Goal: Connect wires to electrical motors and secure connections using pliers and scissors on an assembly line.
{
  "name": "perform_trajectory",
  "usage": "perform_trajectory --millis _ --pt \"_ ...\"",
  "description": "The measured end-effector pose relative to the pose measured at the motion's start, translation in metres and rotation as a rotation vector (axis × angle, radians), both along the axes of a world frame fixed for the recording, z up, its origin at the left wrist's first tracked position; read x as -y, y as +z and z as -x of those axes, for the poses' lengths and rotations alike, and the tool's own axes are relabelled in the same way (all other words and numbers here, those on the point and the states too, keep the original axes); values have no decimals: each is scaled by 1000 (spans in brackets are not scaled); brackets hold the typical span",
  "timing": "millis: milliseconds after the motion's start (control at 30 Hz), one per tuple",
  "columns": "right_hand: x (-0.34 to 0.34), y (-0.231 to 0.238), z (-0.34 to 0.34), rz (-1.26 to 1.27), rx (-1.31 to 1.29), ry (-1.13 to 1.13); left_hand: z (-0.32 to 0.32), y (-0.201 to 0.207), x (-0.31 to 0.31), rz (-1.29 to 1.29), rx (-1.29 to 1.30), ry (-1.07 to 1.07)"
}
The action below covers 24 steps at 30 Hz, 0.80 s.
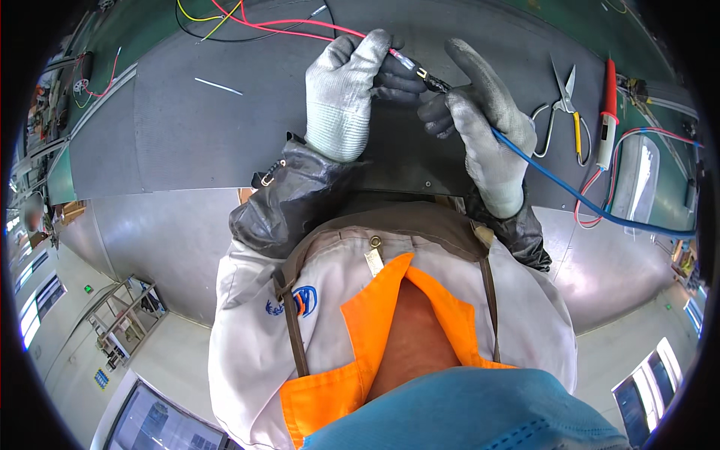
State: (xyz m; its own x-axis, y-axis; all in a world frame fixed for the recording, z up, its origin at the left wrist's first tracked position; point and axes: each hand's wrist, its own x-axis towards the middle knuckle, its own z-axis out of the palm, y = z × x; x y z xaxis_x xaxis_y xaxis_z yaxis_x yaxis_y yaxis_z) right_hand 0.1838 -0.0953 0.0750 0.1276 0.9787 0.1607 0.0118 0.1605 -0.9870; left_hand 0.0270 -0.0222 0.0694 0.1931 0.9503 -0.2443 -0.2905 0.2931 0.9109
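Note:
Both of my hands wear grey-white work gloves. My left hand (349, 94) pinches a red wire (300, 31) near its end, where a small clear-sleeved connector (405, 60) sits. My right hand (484, 120) is closed on a black piece (436, 82) with a metal tip, which meets the connector between my hands. Whether the two are joined or only touching I cannot tell. From under my right fingers a blue cable (555, 176) runs off to the right edge. My right index finger points upward, away from the piece.
On the dark grey work mat (225, 142) lie a thin white strip (218, 86) and, to the right, scissors (564, 94) with a yellow grip part. Beside them is a red-handled, pen-like tool (608, 112) with a cord. A clear tray (637, 176) stands farther right. Yellow and black wires lie at the far edge.

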Motion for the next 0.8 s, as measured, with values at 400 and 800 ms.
perform_trajectory --millis 400,800 --pt "3 -17 6 -173 432 -122 -3 0 4 6 16 -3" --pt "7 -14 0 -131 386 -70 -2 -2 6 -14 1 -38"
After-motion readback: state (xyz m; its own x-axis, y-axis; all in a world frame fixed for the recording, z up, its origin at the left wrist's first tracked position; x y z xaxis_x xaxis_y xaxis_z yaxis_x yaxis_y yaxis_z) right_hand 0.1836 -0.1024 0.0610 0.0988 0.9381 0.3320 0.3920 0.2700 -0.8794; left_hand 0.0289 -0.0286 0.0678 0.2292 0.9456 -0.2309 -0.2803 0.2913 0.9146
